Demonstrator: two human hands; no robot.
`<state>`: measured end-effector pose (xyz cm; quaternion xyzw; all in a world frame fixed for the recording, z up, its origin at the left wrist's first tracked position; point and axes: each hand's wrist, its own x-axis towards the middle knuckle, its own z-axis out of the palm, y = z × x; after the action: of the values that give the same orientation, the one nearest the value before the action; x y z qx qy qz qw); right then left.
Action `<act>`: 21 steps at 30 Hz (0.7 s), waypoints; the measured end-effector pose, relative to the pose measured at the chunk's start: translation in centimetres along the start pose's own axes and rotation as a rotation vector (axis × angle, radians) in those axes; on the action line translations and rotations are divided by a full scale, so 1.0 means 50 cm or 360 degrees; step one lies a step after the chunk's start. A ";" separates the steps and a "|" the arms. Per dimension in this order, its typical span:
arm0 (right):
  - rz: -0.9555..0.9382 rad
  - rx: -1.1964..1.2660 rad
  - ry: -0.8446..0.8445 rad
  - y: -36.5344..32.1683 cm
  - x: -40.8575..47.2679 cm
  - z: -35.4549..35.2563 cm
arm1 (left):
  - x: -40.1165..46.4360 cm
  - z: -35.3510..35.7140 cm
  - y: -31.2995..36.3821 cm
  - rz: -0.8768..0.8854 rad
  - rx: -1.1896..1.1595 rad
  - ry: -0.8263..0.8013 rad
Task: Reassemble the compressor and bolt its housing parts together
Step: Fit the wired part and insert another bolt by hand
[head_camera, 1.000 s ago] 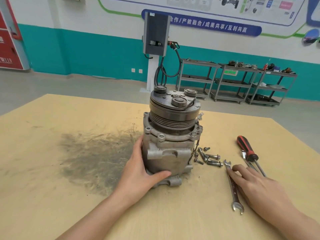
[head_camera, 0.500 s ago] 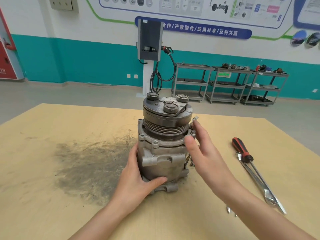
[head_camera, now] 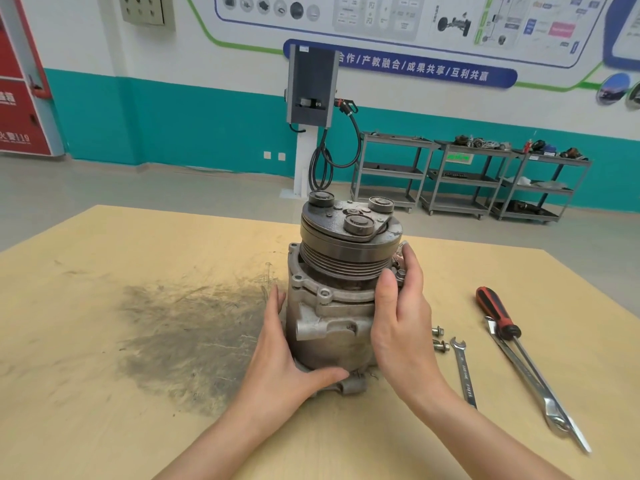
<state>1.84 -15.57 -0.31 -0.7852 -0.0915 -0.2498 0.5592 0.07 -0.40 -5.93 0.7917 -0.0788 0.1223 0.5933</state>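
Your left hand (head_camera: 284,362) and right hand (head_camera: 398,323) both grasp the upright compressor (head_camera: 332,306) at frame centre on the table (head_camera: 104,410), with bolts (head_camera: 439,339) just right.

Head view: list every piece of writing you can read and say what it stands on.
"合作 / 产教融合 / 成果共享 / 互利共赢": white characters on the blue wall banner.
"119": red cabinet, lower edge; characters beside it unclear.
Wall poster: labels too small.
Small wrench: stamped marks blurred.
Green tag on the shelf cart: unreadable.
Compressor: none visible.
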 end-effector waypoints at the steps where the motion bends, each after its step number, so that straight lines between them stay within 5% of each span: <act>1: -0.0008 -0.0007 -0.0008 0.001 0.001 0.000 | -0.001 0.000 0.001 -0.0001 0.0003 0.0018; 21: -0.0180 0.0007 -0.0134 0.036 0.049 -0.011 | -0.005 -0.010 0.010 -0.0015 -0.0037 0.0078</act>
<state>4.56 -17.06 -0.47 -0.7874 -0.1597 -0.2476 0.5415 -0.34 -0.07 -5.41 0.7818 -0.0620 0.1380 0.6049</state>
